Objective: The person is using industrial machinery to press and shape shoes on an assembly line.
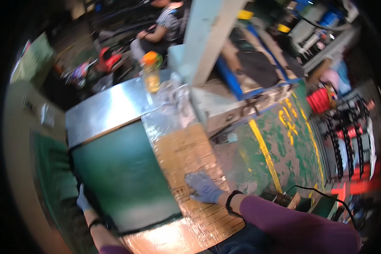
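A dark green sheet (127,169) with a glossy surface lies on the workbench in front of me. My left hand (83,199), in a grey-blue glove, is at the sheet's left edge; blur hides whether its fingers grip that edge. To the right of the sheet, brown cardboard (190,148) covered in shiny clear tape forms the bench's border. My right hand (203,187), gloved alike, rests on this cardboard with its fingers spread and nothing in them.
Behind the sheet is a bare metal plate (110,106), with an orange-capped bottle (151,76) at its far right. A pale post (211,38) rises beyond. A cabinet (21,127) stands left. Farther back sits another person (163,31). Black racks (347,139) stand right.
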Demonstrator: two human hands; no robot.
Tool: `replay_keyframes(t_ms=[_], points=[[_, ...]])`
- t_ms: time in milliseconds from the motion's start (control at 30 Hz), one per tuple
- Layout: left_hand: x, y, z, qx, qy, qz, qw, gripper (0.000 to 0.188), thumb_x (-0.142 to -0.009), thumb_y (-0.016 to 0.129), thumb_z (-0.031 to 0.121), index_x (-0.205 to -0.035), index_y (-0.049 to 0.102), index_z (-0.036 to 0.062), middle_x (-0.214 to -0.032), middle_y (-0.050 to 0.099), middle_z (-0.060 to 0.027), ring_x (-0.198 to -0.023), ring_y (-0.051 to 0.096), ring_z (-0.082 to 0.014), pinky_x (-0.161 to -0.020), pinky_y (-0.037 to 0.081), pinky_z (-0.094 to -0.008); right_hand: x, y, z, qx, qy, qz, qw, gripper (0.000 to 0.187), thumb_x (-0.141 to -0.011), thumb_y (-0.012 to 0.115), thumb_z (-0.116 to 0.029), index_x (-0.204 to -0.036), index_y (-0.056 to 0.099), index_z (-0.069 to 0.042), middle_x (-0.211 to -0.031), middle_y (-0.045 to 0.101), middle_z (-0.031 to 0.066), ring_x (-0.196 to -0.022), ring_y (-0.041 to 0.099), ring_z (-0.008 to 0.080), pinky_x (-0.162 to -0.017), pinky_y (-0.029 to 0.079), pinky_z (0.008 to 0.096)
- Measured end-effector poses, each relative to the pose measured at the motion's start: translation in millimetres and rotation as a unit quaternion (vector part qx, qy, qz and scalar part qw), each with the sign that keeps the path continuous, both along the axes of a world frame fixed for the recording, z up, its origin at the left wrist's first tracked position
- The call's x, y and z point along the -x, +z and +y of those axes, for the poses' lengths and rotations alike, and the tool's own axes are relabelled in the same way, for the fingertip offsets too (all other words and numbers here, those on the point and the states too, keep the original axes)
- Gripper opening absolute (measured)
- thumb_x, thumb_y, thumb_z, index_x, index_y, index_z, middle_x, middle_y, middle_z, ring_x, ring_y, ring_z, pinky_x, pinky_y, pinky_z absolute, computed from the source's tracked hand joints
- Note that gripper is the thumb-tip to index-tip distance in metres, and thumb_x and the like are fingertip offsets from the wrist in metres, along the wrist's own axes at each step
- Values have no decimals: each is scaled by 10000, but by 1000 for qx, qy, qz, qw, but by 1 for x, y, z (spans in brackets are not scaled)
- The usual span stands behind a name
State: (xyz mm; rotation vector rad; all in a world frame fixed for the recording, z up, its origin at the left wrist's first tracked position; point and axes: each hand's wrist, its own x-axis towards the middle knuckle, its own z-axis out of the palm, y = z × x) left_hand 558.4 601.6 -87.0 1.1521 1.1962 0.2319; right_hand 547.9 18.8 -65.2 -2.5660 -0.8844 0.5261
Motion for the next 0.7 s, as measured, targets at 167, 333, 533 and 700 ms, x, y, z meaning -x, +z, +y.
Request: replay_keyframes(t_ms=[167,333,533,700], points=[[10,-27,-68,-82,-95,-78,989,693,-760,796,311,-1312,535,-17,-1238,597,-139,-1070,576,-263,-927,474,-401,2,-9,-26,32,-33,-63,997,716,-935,498,-454,-1477,303,-28,-1530,317,147,-1432,269,268,-1171,159,453],[99,-21,-154,66,-339,19,938,599,-765,768,162,-1297,527,32,-1092,626,-49,-860,609,-192,-776,532,-313,5,-7,-33,-43,2,-109,993,731,-925,507,-476,-1473,324,-29,-1528,333,137,-1431,276,270,-1172,177,445],[72,159,-414,-140,-517,-172,826,890,-501,937,169,-1269,526,-13,-1212,592,-98,-1059,597,-206,-975,475,-361,-20,37,-115,-205,-45,374,903,652,-958,492,-485,-1475,346,-116,-1448,448,148,-1302,474,289,-1074,356,527],[11,282,-584,-317,-728,-194,575,768,-502,930,277,-1168,615,62,-1186,603,-145,-1163,549,-337,-1086,357,-432,-37,158,-253,-379,-72,883,269,587,-1001,431,-484,-1406,434,-59,-1355,549,148,-1188,585,257,-922,533,471]])
